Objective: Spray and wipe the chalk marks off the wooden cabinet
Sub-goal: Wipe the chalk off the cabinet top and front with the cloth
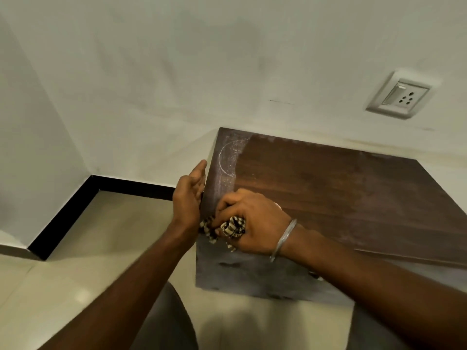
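Observation:
The dark wooden cabinet (341, 188) stands against the white wall, seen from above. A curved chalk mark (223, 157) and a pale chalky smear run along the left strip of its top. My right hand (252, 221) grips a crumpled striped cloth (233, 227) at the cabinet's front left corner, fingers curled round it. My left hand (189, 195) lies flat with straight fingers against the cabinet's left side edge, beside the cloth. No spray bottle is in view.
A white wall socket with a switch (399, 98) sits on the wall above the cabinet, at the right. A black skirting board (75, 210) runs along the floor at the left. Pale floor tiles (75, 286) spread below and left of the cabinet.

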